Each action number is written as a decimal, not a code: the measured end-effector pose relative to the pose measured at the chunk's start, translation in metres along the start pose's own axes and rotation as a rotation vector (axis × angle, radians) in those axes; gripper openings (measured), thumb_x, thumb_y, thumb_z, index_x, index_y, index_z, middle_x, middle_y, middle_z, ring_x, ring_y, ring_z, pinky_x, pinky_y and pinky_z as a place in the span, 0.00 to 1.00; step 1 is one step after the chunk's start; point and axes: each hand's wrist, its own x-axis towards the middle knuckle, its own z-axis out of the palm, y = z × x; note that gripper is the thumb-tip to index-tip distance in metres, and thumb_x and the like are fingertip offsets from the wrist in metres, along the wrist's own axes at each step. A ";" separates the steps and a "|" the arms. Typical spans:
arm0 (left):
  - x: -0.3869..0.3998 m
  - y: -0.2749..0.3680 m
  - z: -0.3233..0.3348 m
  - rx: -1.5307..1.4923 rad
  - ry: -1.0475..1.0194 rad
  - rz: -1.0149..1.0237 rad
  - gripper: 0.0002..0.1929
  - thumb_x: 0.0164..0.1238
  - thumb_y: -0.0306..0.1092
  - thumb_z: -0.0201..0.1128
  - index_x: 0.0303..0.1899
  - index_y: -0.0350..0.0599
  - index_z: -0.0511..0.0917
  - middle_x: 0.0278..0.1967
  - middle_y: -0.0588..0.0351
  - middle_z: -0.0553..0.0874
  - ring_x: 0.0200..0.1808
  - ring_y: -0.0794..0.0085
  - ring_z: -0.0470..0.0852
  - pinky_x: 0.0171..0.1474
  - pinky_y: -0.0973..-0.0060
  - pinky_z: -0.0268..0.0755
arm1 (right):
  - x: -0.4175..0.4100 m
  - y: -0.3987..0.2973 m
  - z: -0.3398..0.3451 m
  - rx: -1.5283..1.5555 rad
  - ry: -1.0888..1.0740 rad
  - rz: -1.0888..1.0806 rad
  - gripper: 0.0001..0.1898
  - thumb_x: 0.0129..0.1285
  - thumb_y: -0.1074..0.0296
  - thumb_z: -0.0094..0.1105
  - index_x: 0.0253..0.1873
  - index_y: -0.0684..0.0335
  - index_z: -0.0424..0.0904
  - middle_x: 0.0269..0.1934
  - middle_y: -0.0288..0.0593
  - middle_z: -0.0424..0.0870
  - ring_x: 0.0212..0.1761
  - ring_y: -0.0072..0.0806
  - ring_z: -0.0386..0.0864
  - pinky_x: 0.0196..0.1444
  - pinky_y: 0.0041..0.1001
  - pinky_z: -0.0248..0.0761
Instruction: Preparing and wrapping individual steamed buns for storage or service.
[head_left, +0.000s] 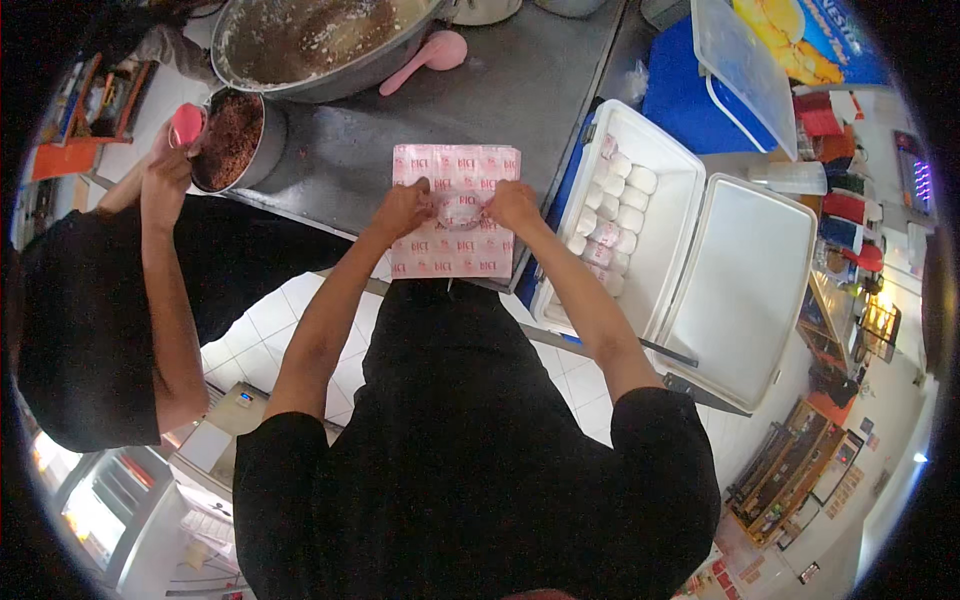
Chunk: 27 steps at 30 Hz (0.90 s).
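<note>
In front of me, a stack of pink printed wrapping paper (452, 259) lies by the front edge of the dark work table. A small rounded bundle (459, 210) in the same printed paper sits on it; what is inside is covered. My left hand (406, 210) pinches the paper at the bundle's left end. On the opposite end, my right hand (513, 205) has its fingers closed on the paper. To the right, an open white cooler box (679, 202) holds rows of white rounded pieces (634, 196) and some paper-wrapped ones (602, 244).
At left, a co-worker's hands (166, 169) hold a pink scoop (187, 124) by a metal pot of brown crumbly filling (229, 142). A large metal bowl (337, 82) and a pink ladle (435, 54) are behind. The cooler's lid (739, 285) lies open rightward, near a blue crate (679, 82).
</note>
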 end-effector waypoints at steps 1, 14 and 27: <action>0.005 0.005 -0.004 0.040 0.042 -0.075 0.17 0.55 0.31 0.69 0.48 0.40 0.79 0.39 0.41 0.84 0.45 0.47 0.82 0.50 0.58 0.76 | 0.001 -0.001 0.005 0.000 0.001 0.000 0.15 0.57 0.66 0.66 0.47 0.69 0.80 0.41 0.52 0.81 0.53 0.48 0.77 0.57 0.38 0.73; -0.039 0.000 0.089 0.122 0.562 0.230 0.18 0.58 0.28 0.64 0.51 0.36 0.80 0.36 0.44 0.85 0.39 0.54 0.82 0.48 0.59 0.74 | -0.038 -0.031 0.103 0.037 0.711 -0.248 0.25 0.60 0.72 0.55 0.62 0.76 0.70 0.54 0.61 0.78 0.55 0.51 0.77 0.57 0.39 0.72; -0.057 0.045 0.085 -0.677 0.336 0.005 0.29 0.77 0.41 0.48 0.70 0.29 0.60 0.61 0.37 0.76 0.62 0.51 0.73 0.65 0.62 0.65 | -0.056 -0.060 0.075 1.119 0.473 0.040 0.31 0.63 0.66 0.63 0.67 0.72 0.64 0.58 0.65 0.75 0.60 0.56 0.74 0.60 0.41 0.69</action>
